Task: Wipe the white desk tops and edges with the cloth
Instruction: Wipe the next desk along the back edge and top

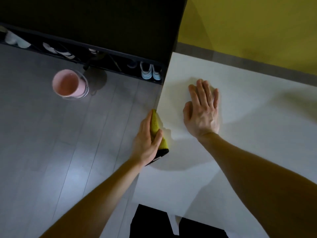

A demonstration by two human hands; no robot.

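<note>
Head view: a white table (240, 152) fills the right side. The right hand (202, 110) lies flat on its top with fingers straight, holding nothing. The left hand (145, 141) grips a folded yellow cloth (155, 125), pressing it against the table's left edge.

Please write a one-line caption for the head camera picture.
The left hand holds a yellow cloth against the edge of the white desk while the right hand rests flat on its top.

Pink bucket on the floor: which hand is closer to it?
Left. The left hand holds the yellow cloth against the side edge of the desk, on the side toward the pink bucket. The right hand lies flat on the desk top, farther off.
</note>
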